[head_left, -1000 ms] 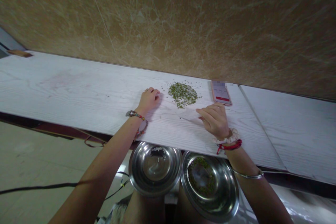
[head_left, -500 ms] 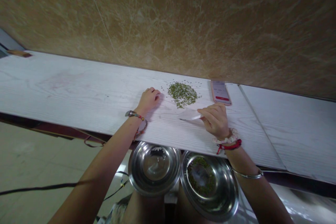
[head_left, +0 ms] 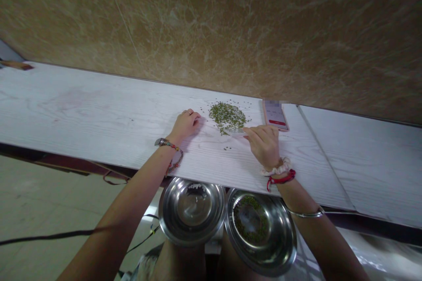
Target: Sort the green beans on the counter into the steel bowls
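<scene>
Small green mung beans [head_left: 227, 115] lie spread in a loose patch on the white wood-grain counter [head_left: 99, 109]. My right hand [head_left: 264, 142] pinches a thin whitish card [head_left: 235, 133], its far end at the near edge of the beans. A few single beans lie apart on the near side of the card. To the left of the patch, my left hand [head_left: 185, 125] rests on the counter with its fingers loosely curled in. Nothing shows in it, and it does not touch the main patch.
A phone [head_left: 276, 115] lies behind my right hand, near the wall. Two steel bowls sit on my lap below the counter edge: the left bowl [head_left: 166, 224] holds a few white pieces, the right bowl [head_left: 283, 246] green beans. A brown object [head_left: 18, 66] lies far left.
My right hand has moved the card forward and slightly left, up to the near edge of the beans. A few beans now show where the card was. My left hand stays in place.
</scene>
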Available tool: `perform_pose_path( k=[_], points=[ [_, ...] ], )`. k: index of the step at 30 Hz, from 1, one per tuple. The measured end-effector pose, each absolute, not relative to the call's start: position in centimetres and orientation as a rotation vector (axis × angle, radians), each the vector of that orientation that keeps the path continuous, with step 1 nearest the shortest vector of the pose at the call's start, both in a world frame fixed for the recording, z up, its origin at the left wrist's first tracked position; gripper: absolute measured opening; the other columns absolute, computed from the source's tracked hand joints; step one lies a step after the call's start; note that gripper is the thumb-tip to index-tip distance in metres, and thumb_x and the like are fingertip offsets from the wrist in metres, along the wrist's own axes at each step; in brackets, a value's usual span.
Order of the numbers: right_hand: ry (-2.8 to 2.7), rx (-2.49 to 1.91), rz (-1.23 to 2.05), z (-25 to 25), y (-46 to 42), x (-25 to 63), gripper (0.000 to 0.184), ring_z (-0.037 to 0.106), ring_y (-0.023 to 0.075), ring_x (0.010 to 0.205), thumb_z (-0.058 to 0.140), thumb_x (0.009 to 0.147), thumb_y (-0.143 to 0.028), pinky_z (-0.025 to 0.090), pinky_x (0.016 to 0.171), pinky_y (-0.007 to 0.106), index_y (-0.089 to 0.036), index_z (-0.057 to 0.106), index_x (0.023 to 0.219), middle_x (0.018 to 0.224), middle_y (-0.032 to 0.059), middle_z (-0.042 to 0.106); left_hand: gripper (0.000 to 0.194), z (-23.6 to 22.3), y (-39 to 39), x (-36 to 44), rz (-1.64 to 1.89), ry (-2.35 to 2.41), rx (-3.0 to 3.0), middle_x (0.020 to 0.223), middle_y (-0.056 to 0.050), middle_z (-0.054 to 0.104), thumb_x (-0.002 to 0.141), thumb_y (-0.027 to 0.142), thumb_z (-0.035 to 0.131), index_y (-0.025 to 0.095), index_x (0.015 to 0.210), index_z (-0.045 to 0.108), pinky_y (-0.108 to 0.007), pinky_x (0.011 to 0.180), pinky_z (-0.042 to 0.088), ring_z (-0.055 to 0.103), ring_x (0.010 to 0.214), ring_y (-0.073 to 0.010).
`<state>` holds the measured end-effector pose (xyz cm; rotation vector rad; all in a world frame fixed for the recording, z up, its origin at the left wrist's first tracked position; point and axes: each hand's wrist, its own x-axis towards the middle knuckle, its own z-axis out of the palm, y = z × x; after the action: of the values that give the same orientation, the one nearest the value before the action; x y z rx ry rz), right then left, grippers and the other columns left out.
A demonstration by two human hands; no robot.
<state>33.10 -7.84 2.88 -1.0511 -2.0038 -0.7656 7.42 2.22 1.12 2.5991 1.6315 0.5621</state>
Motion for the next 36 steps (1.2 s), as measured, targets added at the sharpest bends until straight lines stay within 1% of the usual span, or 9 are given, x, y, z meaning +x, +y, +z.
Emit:
perform_pose_path(
  k=[3, 9, 13, 18, 23, 30, 36],
  points=[
    [-2.018, -0.994, -0.800, 3.2, -8.2, 33.1, 0.015, 0.054, 0.0129, 0.075, 0.057, 0.085, -0.017, 0.032, 0.080, 0.031, -0.023, 0.064, 0.096, 0.075, -0.0018, 0.069, 0.029, 1.2, 2.2, 7.4, 0.561, 1.628, 2.596, 0.096, -0.010, 0.061, 0.081, 0.015, 0.043, 0.014, 0.102, 0.064, -0.036, 0.086, 0.045, 0.056, 0.093, -0.0228],
    [-2.031, -0.965, -0.761, 3.2, -8.6, 33.5, 0.023, 0.054, 0.0129, 0.076, 0.058, 0.083, -0.015, 0.031, 0.081, 0.032, -0.026, 0.063, 0.103, 0.076, -0.0023, 0.069, 0.028, 1.0, 2.3, 7.3, 0.593, 1.610, 2.588, 0.095, -0.010, 0.060, 0.080, 0.017, 0.044, 0.015, 0.101, 0.064, -0.036, 0.084, 0.046, 0.056, 0.092, -0.0229],
    [-2.058, -0.955, -0.772, 3.3, -8.6, 33.7, 0.019, 0.055, 0.0128, 0.075, 0.058, 0.084, -0.018, 0.032, 0.080, 0.032, -0.026, 0.064, 0.099, 0.075, -0.0025, 0.069, 0.028, 1.0, 2.3, 7.3, 0.598, 1.617, 2.584, 0.095, -0.010, 0.060, 0.080, 0.017, 0.044, 0.015, 0.100, 0.064, -0.035, 0.084, 0.046, 0.056, 0.092, -0.0227],
    [-1.998, -0.920, -0.811, 3.7, -8.8, 33.7, 0.014, 0.055, 0.0127, 0.071, 0.059, 0.083, -0.015, 0.035, 0.079, 0.030, -0.022, 0.063, 0.094, 0.072, -0.0018, 0.068, 0.030, 1.3, 2.1, 7.5, 0.544, 1.635, 2.578, 0.098, -0.011, 0.061, 0.082, 0.016, 0.043, 0.013, 0.102, 0.064, -0.037, 0.087, 0.046, 0.056, 0.094, -0.0236],
    [-2.037, -0.905, -0.806, 3.9, -8.9, 33.7, 0.013, 0.056, 0.0124, 0.070, 0.059, 0.082, -0.016, 0.035, 0.079, 0.030, -0.022, 0.062, 0.094, 0.072, -0.0026, 0.069, 0.030, 1.4, 2.0, 7.6, 0.540, 1.637, 2.571, 0.099, -0.012, 0.061, 0.082, 0.016, 0.042, 0.012, 0.103, 0.064, -0.037, 0.087, 0.045, 0.056, 0.095, -0.0242],
    [-2.039, -0.883, -0.775, 4.0, -9.1, 34.3, 0.016, 0.058, 0.0127, 0.069, 0.056, 0.082, -0.013, 0.037, 0.078, 0.031, -0.023, 0.062, 0.092, 0.071, -0.0024, 0.068, 0.029, 1.2, 2.2, 7.5, 0.568, 1.628, 2.563, 0.098, -0.011, 0.060, 0.082, 0.017, 0.043, 0.013, 0.102, 0.064, -0.036, 0.087, 0.046, 0.056, 0.094, -0.0233],
    [-2.018, -0.877, -0.772, 4.2, -9.1, 34.5, 0.014, 0.059, 0.0131, 0.068, 0.056, 0.082, -0.014, 0.038, 0.076, 0.031, -0.022, 0.062, 0.091, 0.070, -0.0022, 0.068, 0.029, 1.1, 2.3, 7.5, 0.560, 1.621, 2.551, 0.098, -0.012, 0.061, 0.082, 0.015, 0.044, 0.012, 0.102, 0.064, -0.037, 0.087, 0.046, 0.056, 0.094, -0.0236]
  ],
)
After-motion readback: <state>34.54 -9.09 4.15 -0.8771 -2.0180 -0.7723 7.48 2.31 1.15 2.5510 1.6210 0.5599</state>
